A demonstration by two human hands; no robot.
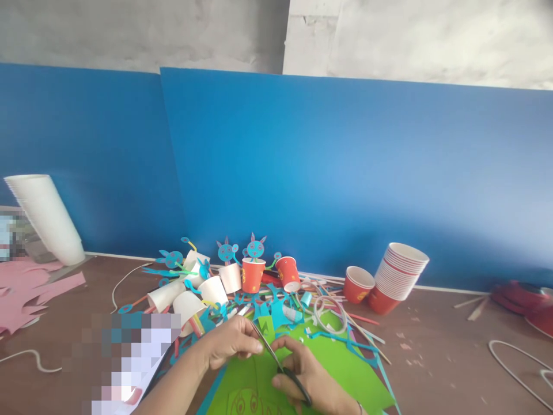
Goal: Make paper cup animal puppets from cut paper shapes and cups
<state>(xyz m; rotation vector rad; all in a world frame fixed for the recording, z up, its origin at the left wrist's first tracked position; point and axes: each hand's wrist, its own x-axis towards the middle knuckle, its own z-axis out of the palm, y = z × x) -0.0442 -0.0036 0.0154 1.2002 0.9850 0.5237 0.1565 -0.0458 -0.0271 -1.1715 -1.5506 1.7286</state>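
Observation:
My right hand [305, 372] is closed around the dark handles of a pair of scissors [290, 381]. The metal blades point up and left, their tips close to my left fingers. My left hand [233, 344] is closed in a pinch at a small piece of green paper [266, 327], which stands beside the blades; the fingers partly hide the grip. Beneath both hands lies a large green paper sheet [345, 366] over blue paper. Red drawn outlines with eye shapes [248, 402] show at the bottom edge.
Paper cups with blue paper creatures [254, 249] crowd the table behind my hands, among scraps, straws and a tape roll [329, 315]. Stacked cups [400, 271] stand right, a tall white stack [47, 219] left. Pink paper [32, 294] lies left; a blue panel [345, 173] rises behind.

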